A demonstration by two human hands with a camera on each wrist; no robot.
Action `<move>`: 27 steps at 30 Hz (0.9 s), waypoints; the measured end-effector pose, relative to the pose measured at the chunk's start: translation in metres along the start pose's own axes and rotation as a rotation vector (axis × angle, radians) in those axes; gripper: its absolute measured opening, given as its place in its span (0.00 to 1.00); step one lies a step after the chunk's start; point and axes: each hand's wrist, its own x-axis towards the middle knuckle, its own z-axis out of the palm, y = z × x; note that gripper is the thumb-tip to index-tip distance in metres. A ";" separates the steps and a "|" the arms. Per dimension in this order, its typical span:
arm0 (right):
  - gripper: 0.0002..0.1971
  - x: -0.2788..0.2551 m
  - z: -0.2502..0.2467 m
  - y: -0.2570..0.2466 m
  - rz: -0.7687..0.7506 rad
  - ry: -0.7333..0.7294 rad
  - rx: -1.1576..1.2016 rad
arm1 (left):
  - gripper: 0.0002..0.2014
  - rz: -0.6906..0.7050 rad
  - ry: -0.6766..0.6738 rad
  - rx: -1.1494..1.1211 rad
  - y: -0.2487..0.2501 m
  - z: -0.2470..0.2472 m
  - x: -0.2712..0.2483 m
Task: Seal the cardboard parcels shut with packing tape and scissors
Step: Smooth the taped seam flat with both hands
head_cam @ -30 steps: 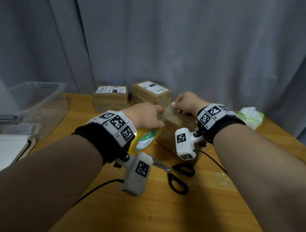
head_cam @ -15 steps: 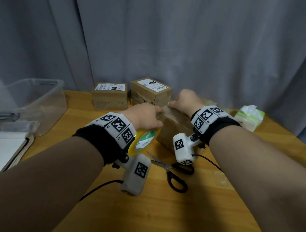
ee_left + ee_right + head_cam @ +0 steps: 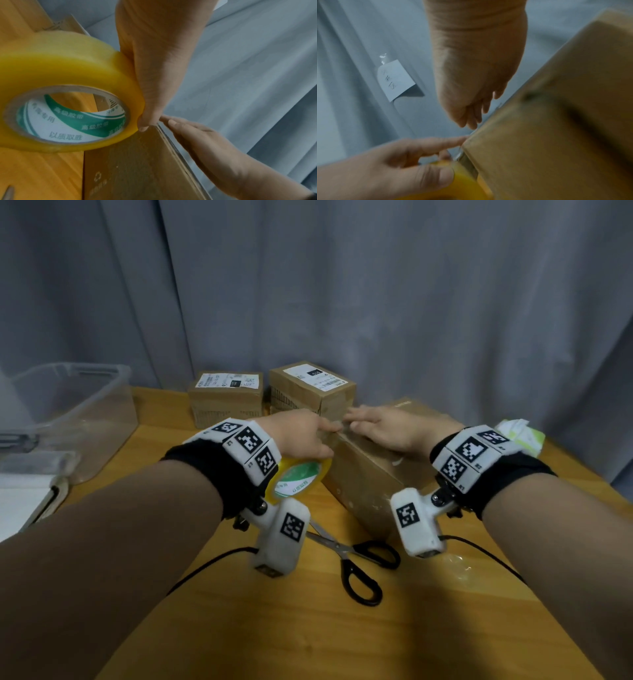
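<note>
A brown cardboard parcel (image 3: pixel 371 474) lies on the wooden table (image 3: pixel 308 638) in the head view. My left hand (image 3: pixel 301 434) grips a yellow roll of packing tape (image 3: pixel 298 479) at the parcel's left top edge, index finger stretched to the corner. In the left wrist view the tape roll (image 3: pixel 65 86) fills the left side, held against the parcel (image 3: pixel 137 166). My right hand (image 3: pixel 387 428) lies flat with straight fingers on the parcel's top. Black-handled scissors (image 3: pixel 359 563) lie on the table in front of the parcel, untouched.
Two smaller labelled parcels (image 3: pixel 226 398) (image 3: pixel 311 386) stand at the back by the grey curtain. A clear plastic bin (image 3: pixel 68 419) sits at the left, a green and white tissue pack (image 3: pixel 520 436) at the right. Cables trail across the near table.
My right hand has uncurled from gripping the parcel's far edge and now lies flat on its top. The left hand with the tape stays at the left edge.
</note>
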 end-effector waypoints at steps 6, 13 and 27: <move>0.30 0.005 0.015 0.002 0.159 -0.083 -0.194 | 0.32 0.035 -0.028 0.034 -0.010 -0.002 0.014; 0.40 0.010 0.022 -0.001 0.256 -0.051 -0.241 | 0.34 0.019 0.105 -0.096 -0.032 0.004 0.004; 0.38 0.006 0.021 -0.008 0.283 -0.025 -0.214 | 0.25 -0.014 -0.034 0.101 -0.024 -0.003 0.001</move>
